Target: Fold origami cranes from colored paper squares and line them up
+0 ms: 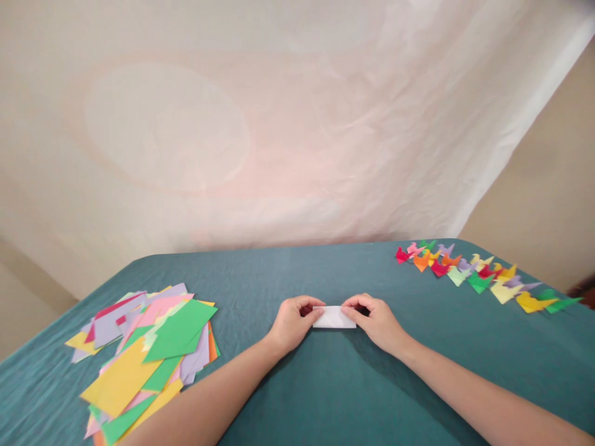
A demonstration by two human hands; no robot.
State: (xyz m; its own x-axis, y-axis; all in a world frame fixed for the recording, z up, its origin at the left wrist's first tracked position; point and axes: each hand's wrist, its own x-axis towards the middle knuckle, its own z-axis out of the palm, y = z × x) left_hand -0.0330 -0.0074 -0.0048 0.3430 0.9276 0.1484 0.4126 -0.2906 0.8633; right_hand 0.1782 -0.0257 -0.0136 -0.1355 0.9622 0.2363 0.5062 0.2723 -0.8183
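Note:
A small strip of folded white paper is held level between my two hands, just over the middle of the table. My left hand pinches its left end, thumb in front and fingers behind. At the right end, my right hand grips the paper the same way, with thumb and forefinger closed on it. The paper looks like a narrow rectangle with its long edge running left to right. Fingers behind the paper are partly hidden.
A loose pile of coloured paper sheets lies at the left, partly behind my left forearm. Rows of small folded paper birds stand at the far right. A dark green cloth covers the table, and a pale sheet hangs behind it.

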